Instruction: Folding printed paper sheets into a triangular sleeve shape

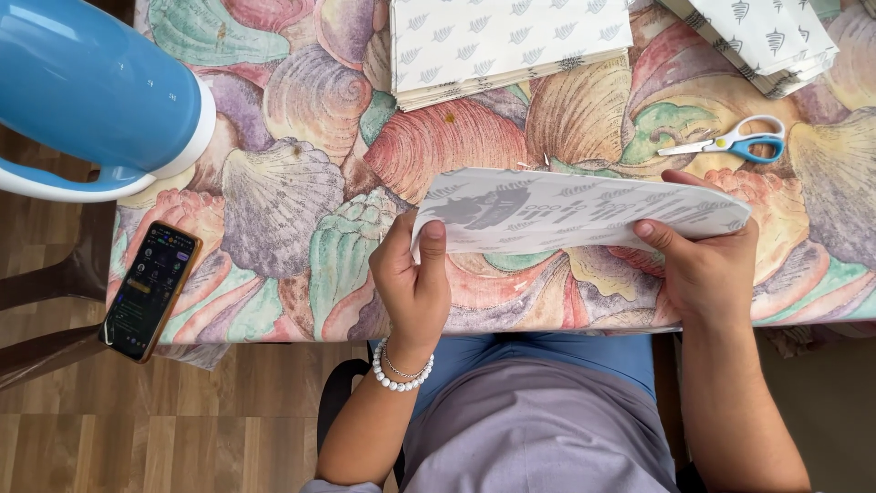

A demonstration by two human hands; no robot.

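The left grip (415,278) pinches one end of a curved grey-printed paper sheet (575,208), thumb pressed on top; the right grip (707,269) pinches the opposite end the same way. The sheet hangs between them just above the shell-patterned counter (301,183). Beyond the right grip lie blue-handled scissors (739,143). Farther out sit two stacks of patterned paper (506,41). Well off from the left grip, a phone (151,289) overhangs the counter edge, beneath a blue jug (91,82).
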